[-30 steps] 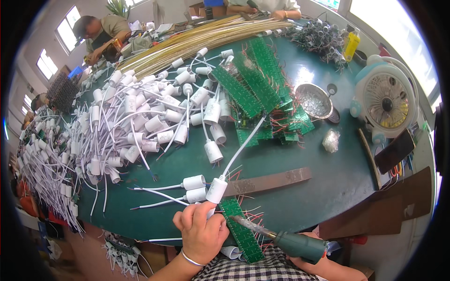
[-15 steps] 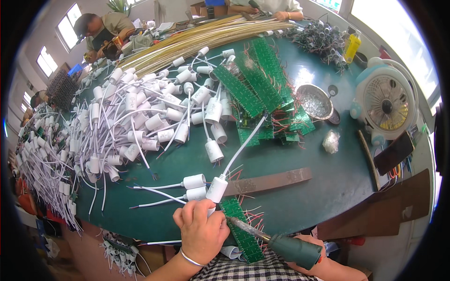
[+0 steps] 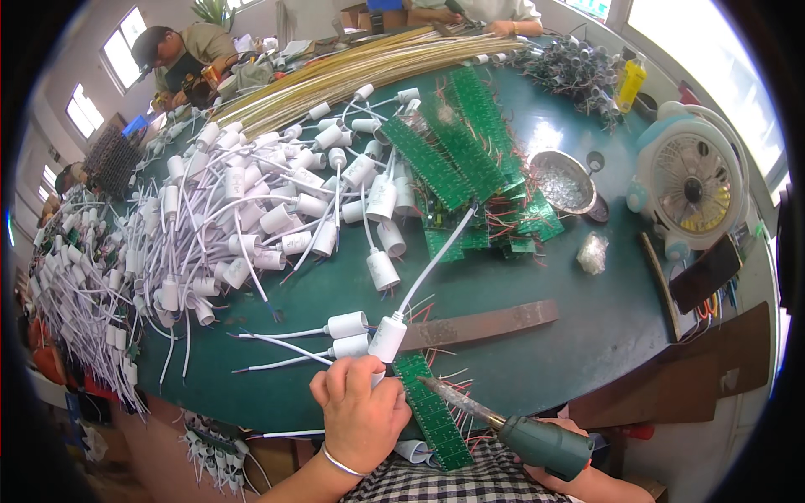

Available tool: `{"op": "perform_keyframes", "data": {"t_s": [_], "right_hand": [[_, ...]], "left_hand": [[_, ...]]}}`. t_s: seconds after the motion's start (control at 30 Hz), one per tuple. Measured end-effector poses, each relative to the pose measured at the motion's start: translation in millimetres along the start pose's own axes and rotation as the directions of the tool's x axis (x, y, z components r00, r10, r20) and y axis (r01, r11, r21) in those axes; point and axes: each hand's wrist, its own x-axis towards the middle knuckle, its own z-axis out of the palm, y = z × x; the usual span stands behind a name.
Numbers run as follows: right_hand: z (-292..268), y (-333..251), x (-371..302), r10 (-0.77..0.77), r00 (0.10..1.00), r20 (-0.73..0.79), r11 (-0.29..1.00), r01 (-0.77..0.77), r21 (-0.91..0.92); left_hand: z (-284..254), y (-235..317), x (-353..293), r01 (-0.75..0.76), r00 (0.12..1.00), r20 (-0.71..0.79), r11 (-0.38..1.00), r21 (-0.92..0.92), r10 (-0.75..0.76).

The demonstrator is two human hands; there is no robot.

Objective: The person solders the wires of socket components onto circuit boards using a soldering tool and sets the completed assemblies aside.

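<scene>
My left hand (image 3: 360, 411) is closed in a pinch on a white cylindrical housing (image 3: 377, 380), mostly hidden by the fingers, at the left edge of a green circuit board (image 3: 436, 417) strip. In my right hand (image 3: 574, 482) is a soldering iron (image 3: 541, 444) with a dark green handle. Its tip stands over the board, a little right of my left fingertips; whether it touches I cannot tell. Just beyond my left hand, a white cabled housing (image 3: 387, 338) leans up beside a brown flat bar (image 3: 478, 325). Two more housings (image 3: 347, 324) lie to its left, their cables pointing left.
A big heap of white cabled housings (image 3: 251, 210) covers the left of the green table (image 3: 503, 386). Stacked circuit boards (image 3: 453, 159) lie farther back, near a round metal bowl (image 3: 560, 180). A fan (image 3: 692, 184) stands at right. Two people work across the table.
The soldering iron and my right hand have shifted right, drawing the tip away from my left fingertips. My left hand and the board have stayed put.
</scene>
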Motion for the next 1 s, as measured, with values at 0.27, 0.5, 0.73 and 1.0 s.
{"op": "perform_keyframes", "data": {"t_s": [0.27, 0.5, 0.73, 1.0], "right_hand": [[-1, 12, 3, -0.126, 0.989, 0.072, 0.992, 0.126, 0.014], [2, 5, 4, -0.057, 0.998, 0.0, 0.998, 0.057, 0.004], [-1, 11, 1, -0.19, 0.981, 0.045, 0.975, 0.194, -0.113], [5, 9, -8, 0.061, 0.998, -0.025, 0.988, -0.056, 0.143]], "left_hand": [[0, -1, -1, -0.002, 1.0, -0.01, 1.0, -0.003, 0.002], [7, -8, -7, -0.018, 0.999, -0.047, 1.0, -0.01, 0.018], [3, -16, -19, -0.056, 0.997, -0.063, 0.998, -0.016, 0.055], [10, -7, -21, -0.007, 0.996, -0.085, 1.0, -0.019, 0.005]]}}
